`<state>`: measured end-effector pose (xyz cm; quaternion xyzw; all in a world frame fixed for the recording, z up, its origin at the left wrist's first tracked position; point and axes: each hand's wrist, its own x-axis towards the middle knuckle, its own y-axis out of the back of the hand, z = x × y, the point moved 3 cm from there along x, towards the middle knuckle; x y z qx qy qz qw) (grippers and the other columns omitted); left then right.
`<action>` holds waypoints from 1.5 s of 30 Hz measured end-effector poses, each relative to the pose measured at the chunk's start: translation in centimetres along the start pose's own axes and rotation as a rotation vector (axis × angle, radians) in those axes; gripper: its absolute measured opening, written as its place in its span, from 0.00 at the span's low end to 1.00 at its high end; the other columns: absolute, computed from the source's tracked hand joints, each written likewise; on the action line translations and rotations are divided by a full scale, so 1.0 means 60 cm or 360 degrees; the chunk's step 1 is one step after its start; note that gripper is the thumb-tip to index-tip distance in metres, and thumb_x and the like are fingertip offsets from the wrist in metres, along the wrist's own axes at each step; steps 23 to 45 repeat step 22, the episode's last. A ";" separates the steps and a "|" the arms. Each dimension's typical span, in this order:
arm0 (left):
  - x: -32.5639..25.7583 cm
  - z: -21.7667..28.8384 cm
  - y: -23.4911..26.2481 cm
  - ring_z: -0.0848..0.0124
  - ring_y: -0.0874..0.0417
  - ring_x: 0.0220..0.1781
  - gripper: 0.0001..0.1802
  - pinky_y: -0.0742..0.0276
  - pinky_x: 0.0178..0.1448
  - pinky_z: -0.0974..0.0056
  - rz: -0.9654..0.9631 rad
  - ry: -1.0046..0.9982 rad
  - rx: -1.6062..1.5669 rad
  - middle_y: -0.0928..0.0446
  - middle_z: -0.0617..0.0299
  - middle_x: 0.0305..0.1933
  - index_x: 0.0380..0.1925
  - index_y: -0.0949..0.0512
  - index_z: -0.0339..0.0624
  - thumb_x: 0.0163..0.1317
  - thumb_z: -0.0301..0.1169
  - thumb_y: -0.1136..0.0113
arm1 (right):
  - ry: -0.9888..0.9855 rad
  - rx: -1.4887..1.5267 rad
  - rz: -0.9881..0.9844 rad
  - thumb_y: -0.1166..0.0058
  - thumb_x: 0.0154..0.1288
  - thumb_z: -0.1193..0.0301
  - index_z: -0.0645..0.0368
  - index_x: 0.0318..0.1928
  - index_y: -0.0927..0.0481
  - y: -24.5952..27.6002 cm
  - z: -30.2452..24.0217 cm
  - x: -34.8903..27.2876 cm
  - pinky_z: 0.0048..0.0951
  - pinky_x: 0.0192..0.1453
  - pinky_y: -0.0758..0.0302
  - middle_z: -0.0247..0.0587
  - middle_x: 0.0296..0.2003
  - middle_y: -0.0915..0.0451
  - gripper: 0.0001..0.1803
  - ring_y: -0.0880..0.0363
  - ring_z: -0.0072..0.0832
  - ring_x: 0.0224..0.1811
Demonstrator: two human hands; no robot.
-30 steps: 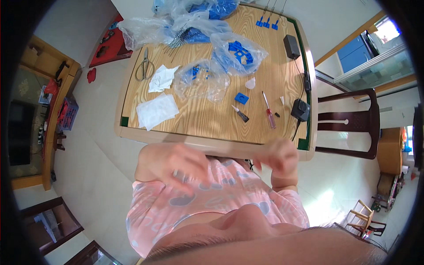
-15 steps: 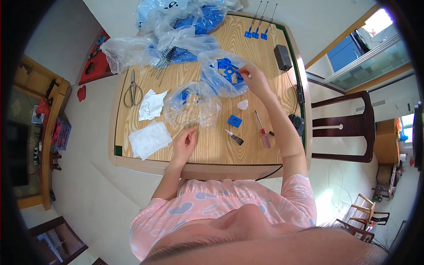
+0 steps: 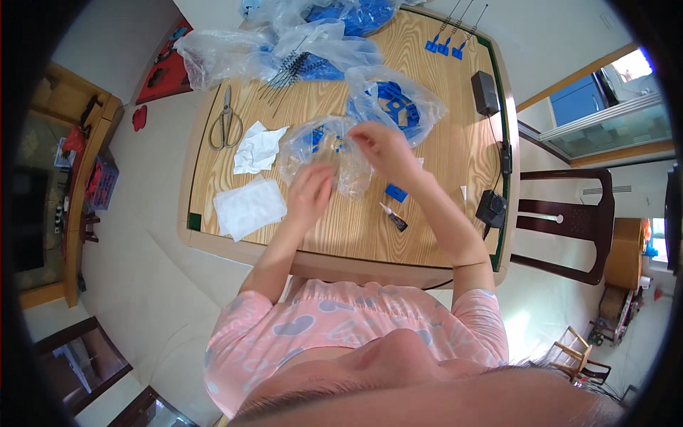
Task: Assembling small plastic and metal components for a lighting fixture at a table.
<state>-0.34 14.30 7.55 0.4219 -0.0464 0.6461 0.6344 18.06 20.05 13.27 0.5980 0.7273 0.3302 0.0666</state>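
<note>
My left hand [image 3: 311, 191] is at the near edge of an open clear plastic bag [image 3: 359, 176] with small blue and tan pieces in it. Its fingers are bent and blurred, so its hold is unclear. Over the same bag's right side is my right hand [image 3: 388, 151], fingers drawn together; anything between them is hidden. Behind it lies a second clear bag [image 3: 430, 107] holding blue plastic parts [image 3: 391, 92]. Close to my right forearm are a blue square block [image 3: 396, 192] and a small black glue tube with a white nozzle [image 3: 393, 218].
Scissors [image 3: 225, 127], a crumpled tissue [image 3: 260, 146] and white sheets [image 3: 250, 208] lie at the left. Behind are dark coiled wires [image 3: 288, 75] and large plastic bags [image 3: 220, 57]. Three blue-based spring pieces [image 3: 444, 48] and black power adapters [image 3: 485, 94] [image 3: 491, 208] line the right side.
My right hand has left the far bag and moved left and nearer, over the small-piece bag. My left hand has moved up to that bag. The screwdriver has gone out of sight; the view has shifted.
</note>
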 end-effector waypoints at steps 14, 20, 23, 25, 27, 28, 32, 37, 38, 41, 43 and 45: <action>0.109 -0.091 -0.024 0.54 0.20 0.42 0.05 0.24 0.46 0.55 -0.0340 -0.0011 0.0389 0.20 0.55 0.37 0.33 0.19 0.38 0.55 0.23 0.40 | -0.0075 -0.0201 0.0138 0.46 0.63 0.77 0.63 0.43 0.19 0.015 0.044 -0.008 0.29 0.40 0.24 0.44 0.36 0.18 0.09 0.18 0.32 0.35; 0.122 -0.115 -0.005 0.54 0.19 0.41 0.05 0.23 0.46 0.56 -0.0184 0.0193 0.0191 0.20 0.53 0.36 0.34 0.19 0.38 0.57 0.24 0.40 | -0.0446 0.0152 0.0091 0.46 0.65 0.76 0.63 0.45 0.19 0.084 0.095 -0.007 0.23 0.43 0.24 0.34 0.34 0.18 0.10 0.20 0.19 0.37; 0.151 -0.122 0.018 0.55 0.18 0.41 0.06 0.23 0.46 0.57 -0.0107 0.0422 0.0165 0.20 0.52 0.37 0.35 0.19 0.37 0.59 0.24 0.41 | -0.0520 0.0214 0.0048 0.47 0.65 0.77 0.62 0.46 0.19 0.082 0.088 -0.008 0.23 0.46 0.24 0.35 0.38 0.17 0.10 0.20 0.19 0.39; 0.151 -0.122 0.018 0.55 0.18 0.41 0.06 0.23 0.46 0.57 -0.0107 0.0422 0.0165 0.20 0.52 0.37 0.35 0.19 0.37 0.59 0.24 0.41 | -0.0520 0.0214 0.0048 0.47 0.65 0.77 0.62 0.46 0.19 0.082 0.088 -0.008 0.23 0.46 0.24 0.35 0.38 0.17 0.10 0.20 0.19 0.39; 0.151 -0.122 0.018 0.55 0.18 0.41 0.06 0.23 0.46 0.57 -0.0107 0.0422 0.0165 0.20 0.52 0.37 0.35 0.19 0.37 0.59 0.24 0.41 | -0.0520 0.0214 0.0048 0.47 0.65 0.77 0.62 0.46 0.19 0.082 0.088 -0.008 0.23 0.46 0.24 0.35 0.38 0.17 0.10 0.20 0.19 0.39; 0.151 -0.122 0.018 0.55 0.18 0.41 0.06 0.23 0.46 0.57 -0.0107 0.0422 0.0165 0.20 0.52 0.37 0.35 0.19 0.37 0.59 0.24 0.41 | -0.0520 0.0214 0.0048 0.47 0.65 0.77 0.62 0.46 0.19 0.082 0.088 -0.008 0.23 0.46 0.24 0.35 0.38 0.17 0.10 0.20 0.19 0.39; 0.151 -0.122 0.018 0.55 0.18 0.41 0.06 0.23 0.46 0.57 -0.0107 0.0422 0.0165 0.20 0.52 0.37 0.35 0.19 0.37 0.59 0.24 0.41 | -0.0520 0.0214 0.0048 0.47 0.65 0.77 0.62 0.46 0.19 0.082 0.088 -0.008 0.23 0.46 0.24 0.35 0.38 0.17 0.10 0.20 0.19 0.39; 0.151 -0.122 0.018 0.55 0.18 0.41 0.06 0.23 0.46 0.57 -0.0107 0.0422 0.0165 0.20 0.52 0.37 0.35 0.19 0.37 0.59 0.24 0.41 | -0.0520 0.0214 0.0048 0.47 0.65 0.77 0.62 0.46 0.19 0.082 0.088 -0.008 0.23 0.46 0.24 0.35 0.38 0.17 0.10 0.20 0.19 0.39; 0.151 -0.122 0.018 0.55 0.18 0.41 0.06 0.23 0.46 0.57 -0.0107 0.0422 0.0165 0.20 0.52 0.37 0.35 0.19 0.37 0.59 0.24 0.41 | -0.0520 0.0214 0.0048 0.47 0.65 0.77 0.62 0.46 0.19 0.082 0.088 -0.008 0.23 0.46 0.24 0.35 0.38 0.17 0.10 0.20 0.19 0.39; 0.151 -0.122 0.018 0.55 0.18 0.41 0.06 0.23 0.46 0.57 -0.0107 0.0422 0.0165 0.20 0.52 0.37 0.35 0.19 0.37 0.59 0.24 0.41 | -0.0520 0.0214 0.0048 0.47 0.65 0.77 0.62 0.46 0.19 0.082 0.088 -0.008 0.23 0.46 0.24 0.35 0.38 0.17 0.10 0.20 0.19 0.39; 0.151 -0.122 0.018 0.55 0.18 0.41 0.06 0.23 0.46 0.57 -0.0107 0.0422 0.0165 0.20 0.52 0.37 0.35 0.19 0.37 0.59 0.24 0.41 | -0.0520 0.0214 0.0048 0.47 0.65 0.77 0.62 0.46 0.19 0.082 0.088 -0.008 0.23 0.46 0.24 0.35 0.38 0.17 0.10 0.20 0.19 0.39; 0.151 -0.122 0.018 0.55 0.18 0.41 0.06 0.23 0.46 0.57 -0.0107 0.0422 0.0165 0.20 0.52 0.37 0.35 0.19 0.37 0.59 0.24 0.41 | -0.0520 0.0214 0.0048 0.47 0.65 0.77 0.62 0.46 0.19 0.082 0.088 -0.008 0.23 0.46 0.24 0.35 0.38 0.17 0.10 0.20 0.19 0.39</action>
